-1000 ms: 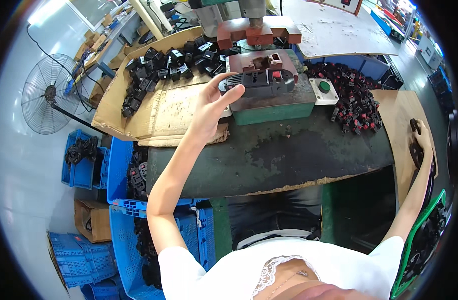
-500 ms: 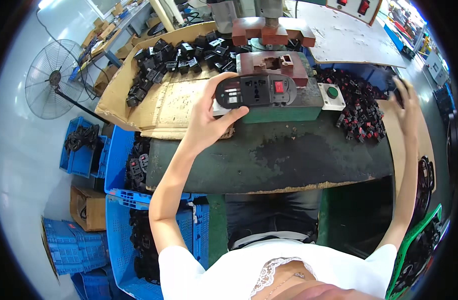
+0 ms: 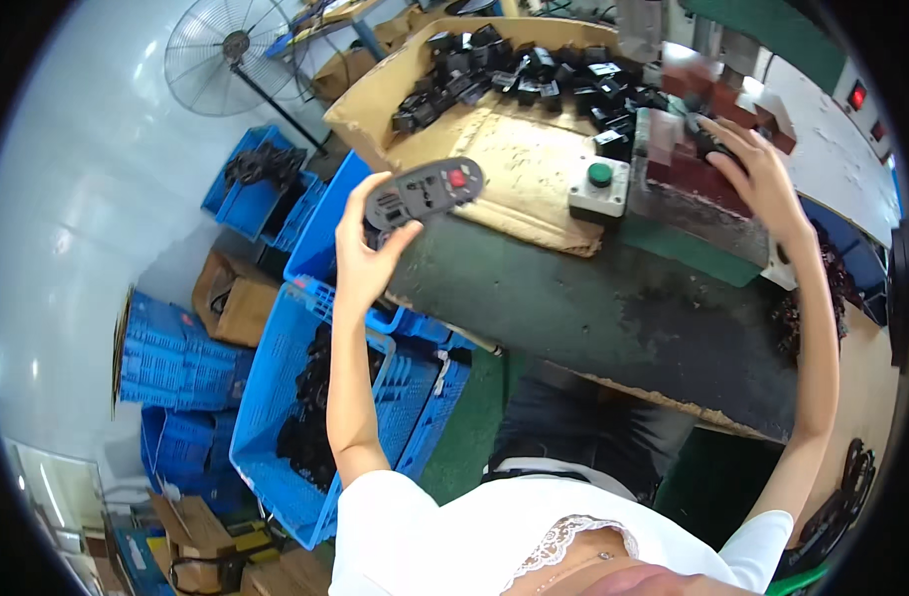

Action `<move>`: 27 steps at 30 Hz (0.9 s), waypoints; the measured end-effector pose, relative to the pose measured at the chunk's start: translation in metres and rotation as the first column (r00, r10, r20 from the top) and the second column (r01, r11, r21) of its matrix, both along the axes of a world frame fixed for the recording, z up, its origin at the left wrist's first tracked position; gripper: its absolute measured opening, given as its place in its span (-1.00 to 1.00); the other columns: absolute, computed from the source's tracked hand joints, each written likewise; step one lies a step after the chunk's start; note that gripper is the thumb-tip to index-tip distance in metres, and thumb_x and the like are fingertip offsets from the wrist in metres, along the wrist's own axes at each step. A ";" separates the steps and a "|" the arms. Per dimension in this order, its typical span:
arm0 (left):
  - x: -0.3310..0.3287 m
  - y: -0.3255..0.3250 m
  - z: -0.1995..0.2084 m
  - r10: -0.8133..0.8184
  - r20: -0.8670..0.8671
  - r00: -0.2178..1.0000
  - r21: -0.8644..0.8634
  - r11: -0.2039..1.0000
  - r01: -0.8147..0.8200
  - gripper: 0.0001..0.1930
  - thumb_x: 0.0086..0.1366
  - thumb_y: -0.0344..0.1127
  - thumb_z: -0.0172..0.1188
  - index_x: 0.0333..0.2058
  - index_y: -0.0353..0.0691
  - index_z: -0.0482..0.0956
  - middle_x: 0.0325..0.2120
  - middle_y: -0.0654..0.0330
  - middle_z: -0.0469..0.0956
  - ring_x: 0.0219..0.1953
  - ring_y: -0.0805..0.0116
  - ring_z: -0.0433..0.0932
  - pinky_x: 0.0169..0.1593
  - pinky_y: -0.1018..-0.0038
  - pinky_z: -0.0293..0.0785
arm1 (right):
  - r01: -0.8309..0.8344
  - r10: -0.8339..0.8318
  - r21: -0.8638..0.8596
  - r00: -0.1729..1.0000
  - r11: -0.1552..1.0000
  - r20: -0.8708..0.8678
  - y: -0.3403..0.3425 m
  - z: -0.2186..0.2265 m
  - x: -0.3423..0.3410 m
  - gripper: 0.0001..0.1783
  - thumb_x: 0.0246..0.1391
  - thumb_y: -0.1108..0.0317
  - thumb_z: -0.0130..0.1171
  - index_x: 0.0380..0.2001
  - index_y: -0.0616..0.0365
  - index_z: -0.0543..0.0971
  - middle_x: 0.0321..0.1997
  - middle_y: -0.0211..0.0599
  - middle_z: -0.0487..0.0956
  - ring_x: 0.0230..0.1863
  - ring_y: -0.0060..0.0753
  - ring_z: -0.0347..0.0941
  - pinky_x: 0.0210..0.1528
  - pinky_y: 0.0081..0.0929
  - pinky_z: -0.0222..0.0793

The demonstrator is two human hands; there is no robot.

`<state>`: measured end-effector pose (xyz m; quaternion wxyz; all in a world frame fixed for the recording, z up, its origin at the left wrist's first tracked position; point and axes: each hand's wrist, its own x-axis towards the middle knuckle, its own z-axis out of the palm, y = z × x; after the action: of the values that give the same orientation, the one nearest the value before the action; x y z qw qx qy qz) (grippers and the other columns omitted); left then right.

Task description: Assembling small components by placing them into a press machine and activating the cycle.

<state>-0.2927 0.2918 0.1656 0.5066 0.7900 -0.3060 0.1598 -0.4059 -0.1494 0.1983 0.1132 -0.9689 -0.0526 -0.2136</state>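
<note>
An oval black socket panel [image 3: 426,193] with a red rocker switch is gripped at its left end by my left hand [image 3: 367,243], thumb in front and fingers behind. It hangs over the left end of the table, near the blue crates. My right hand [image 3: 762,179] is at the dark red press fixture [image 3: 688,164], its fingers closed round a black plastic part [image 3: 710,141] just above the fixture. That part is blurred and half covered by the fingers, so its exact shape is unclear. The red upper press block [image 3: 732,99] is right behind it.
A green push button [image 3: 599,175] on a white box stands left of the fixture. Behind lies a cardboard tray [image 3: 514,214] with several black modules [image 3: 544,70]. A blue crate [image 3: 266,417] with black parts is at lower left; small dark pieces [image 3: 797,323] are piled at right.
My left hand has carried the socket panel left, away from the fixture. My right hand has come from the far right to the fixture with the black part. The view has turned left.
</note>
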 end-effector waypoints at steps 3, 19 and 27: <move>0.019 0.050 -0.016 0.171 0.035 0.985 0.055 0.983 -0.173 -0.44 -0.03 -0.45 0.35 0.00 -0.25 0.37 -0.14 0.13 0.47 -0.07 0.34 0.44 0.04 0.44 0.31 | -0.108 0.112 0.096 0.993 0.990 -0.044 -0.003 -0.006 0.012 -0.52 0.11 0.30 0.06 0.13 0.05 0.37 0.15 -0.06 0.33 0.14 0.00 0.25 0.18 -0.30 0.15; 0.041 -0.012 -0.012 0.158 0.413 0.897 0.088 0.973 -0.212 -0.86 0.16 -0.53 0.14 -0.27 -0.31 0.56 -0.32 0.16 0.58 -0.23 0.37 0.53 -0.06 0.50 0.37 | -0.235 0.232 -0.045 0.971 0.971 -0.056 -0.008 -0.006 0.022 -0.56 0.13 0.28 0.06 0.11 0.04 0.40 0.15 -0.14 0.38 0.15 -0.14 0.29 0.20 -0.28 0.16; 0.115 -0.183 -0.012 -0.321 0.661 0.678 0.564 0.809 -0.168 -0.67 0.07 -0.43 0.12 -0.12 -0.16 0.49 -0.15 0.26 0.48 0.01 0.33 0.38 0.02 0.29 0.20 | -0.030 0.051 -0.187 0.993 0.982 0.108 -0.008 0.003 -0.034 -0.51 0.13 0.16 0.04 0.11 0.10 0.36 0.17 -0.12 0.36 0.13 -0.04 0.30 0.15 -0.25 0.20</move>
<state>-0.1779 0.1087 0.1537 0.0806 0.7599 -0.5501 0.3368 -0.4395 -0.1573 0.2012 0.0238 -0.9604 -0.0981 -0.2597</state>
